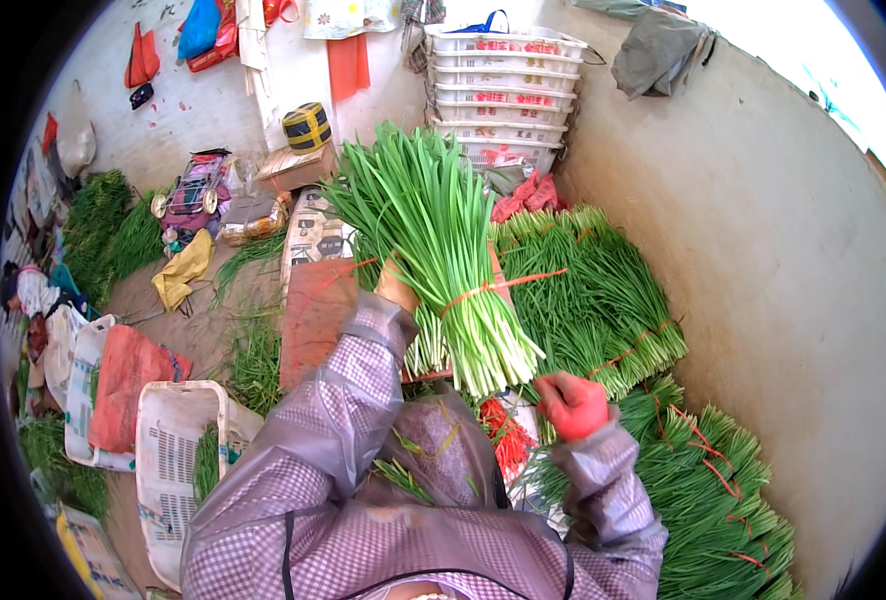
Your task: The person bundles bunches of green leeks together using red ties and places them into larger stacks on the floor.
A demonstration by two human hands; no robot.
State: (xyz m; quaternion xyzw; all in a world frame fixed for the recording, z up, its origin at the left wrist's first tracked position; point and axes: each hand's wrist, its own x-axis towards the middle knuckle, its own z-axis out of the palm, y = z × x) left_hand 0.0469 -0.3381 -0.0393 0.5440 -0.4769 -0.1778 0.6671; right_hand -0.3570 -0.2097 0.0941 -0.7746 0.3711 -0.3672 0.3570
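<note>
A large bundle of green garlic chives (pixel 443 247), bound near its pale stem ends by a red tie (pixel 503 285), stands tilted in front of me. My left hand (pixel 398 285) is at the bundle's left side, partly hidden by the leaves, so its grip cannot be told. Below and right of the cut stems, my right hand (pixel 574 405), which looks red, is closed; whether it holds anything is unclear. Beneath the bundle lie more chives on a reddish board (pixel 315 315). A bunch of red ties (pixel 506 435) lies left of my right hand.
Tied chive bundles (pixel 585 285) are heaped at the right along the wall (pixel 750 225), with more (pixel 713 510) nearer me. Stacked white plastic crates (pixel 503 97) stand at the back. White baskets (pixel 180 465), a yellow cloth (pixel 185 270) and loose greens (pixel 255 360) are at the left. A person (pixel 34 292) is at the far left.
</note>
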